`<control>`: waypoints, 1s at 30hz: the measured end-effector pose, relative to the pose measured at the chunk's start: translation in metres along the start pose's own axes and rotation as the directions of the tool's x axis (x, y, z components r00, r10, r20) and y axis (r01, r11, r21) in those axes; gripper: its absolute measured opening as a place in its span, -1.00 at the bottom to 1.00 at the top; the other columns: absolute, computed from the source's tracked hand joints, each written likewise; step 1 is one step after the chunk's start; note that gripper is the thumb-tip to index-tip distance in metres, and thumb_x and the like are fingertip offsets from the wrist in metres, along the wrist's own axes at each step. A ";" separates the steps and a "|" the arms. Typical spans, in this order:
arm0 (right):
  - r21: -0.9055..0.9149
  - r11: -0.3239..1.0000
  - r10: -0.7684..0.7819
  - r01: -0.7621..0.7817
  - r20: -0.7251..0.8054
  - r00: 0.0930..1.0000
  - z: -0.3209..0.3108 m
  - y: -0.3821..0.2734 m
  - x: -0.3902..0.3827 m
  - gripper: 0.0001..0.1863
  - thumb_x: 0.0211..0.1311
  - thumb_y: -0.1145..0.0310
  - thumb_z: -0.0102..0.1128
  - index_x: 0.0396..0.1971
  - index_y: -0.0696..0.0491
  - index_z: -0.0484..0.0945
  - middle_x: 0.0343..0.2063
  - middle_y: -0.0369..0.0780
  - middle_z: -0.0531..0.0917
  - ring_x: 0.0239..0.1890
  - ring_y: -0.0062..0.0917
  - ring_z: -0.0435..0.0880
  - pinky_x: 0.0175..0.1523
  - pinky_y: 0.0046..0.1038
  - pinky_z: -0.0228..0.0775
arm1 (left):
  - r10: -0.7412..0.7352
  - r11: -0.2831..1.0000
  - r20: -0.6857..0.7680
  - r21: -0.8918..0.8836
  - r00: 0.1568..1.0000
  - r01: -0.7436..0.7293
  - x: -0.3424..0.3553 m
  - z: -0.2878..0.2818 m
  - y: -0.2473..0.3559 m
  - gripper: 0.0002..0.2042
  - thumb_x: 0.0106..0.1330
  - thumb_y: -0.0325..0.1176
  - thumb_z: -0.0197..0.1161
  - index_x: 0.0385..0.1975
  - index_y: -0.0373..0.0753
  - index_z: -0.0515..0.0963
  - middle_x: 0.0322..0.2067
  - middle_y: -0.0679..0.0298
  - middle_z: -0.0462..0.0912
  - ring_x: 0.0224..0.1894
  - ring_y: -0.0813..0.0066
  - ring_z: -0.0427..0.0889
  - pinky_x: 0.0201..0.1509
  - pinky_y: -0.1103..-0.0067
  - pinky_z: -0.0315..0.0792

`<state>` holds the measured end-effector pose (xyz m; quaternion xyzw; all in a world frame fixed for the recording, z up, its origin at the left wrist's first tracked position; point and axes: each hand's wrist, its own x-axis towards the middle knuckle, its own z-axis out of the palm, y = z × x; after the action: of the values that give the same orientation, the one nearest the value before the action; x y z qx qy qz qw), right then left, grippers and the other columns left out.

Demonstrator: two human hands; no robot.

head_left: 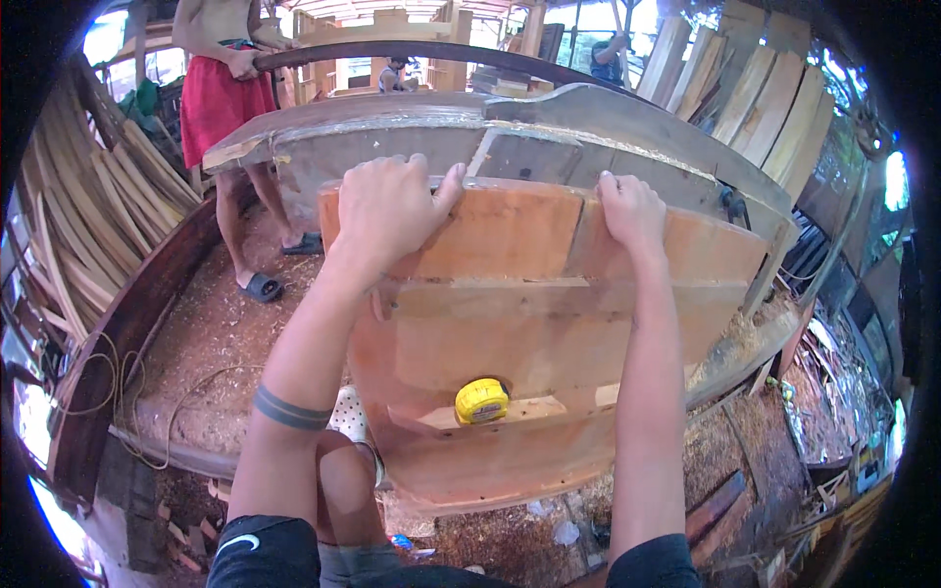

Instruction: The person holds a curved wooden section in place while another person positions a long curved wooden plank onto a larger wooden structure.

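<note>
The wooden panel point(549, 343), just in front of the person, looks heavy and stiff, probably best held wide along its top edge, where the left hand point(390, 208) and right hand point(634, 216) are both clamped
</note>
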<state>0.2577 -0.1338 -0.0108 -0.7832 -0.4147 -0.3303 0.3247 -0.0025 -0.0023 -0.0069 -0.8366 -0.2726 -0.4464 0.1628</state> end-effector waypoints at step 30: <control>0.009 0.999 0.039 -0.040 0.074 0.996 -0.012 -0.010 -0.002 -0.47 0.26 0.03 -0.21 -0.51 0.14 0.63 -0.41 0.10 0.62 -0.24 0.04 0.58 -0.05 -0.08 0.33 | 0.042 0.999 -0.077 0.002 0.996 -0.042 -0.002 0.001 -0.002 -0.48 0.29 0.05 0.01 -0.73 -0.29 0.50 -0.73 -0.01 0.52 -0.61 0.03 0.57 -0.53 0.25 0.43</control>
<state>0.2456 -0.1396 -0.0032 -0.8014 -0.4126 -0.2924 0.3195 -0.0040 -0.0008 -0.0088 -0.8243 -0.2488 -0.4745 0.1828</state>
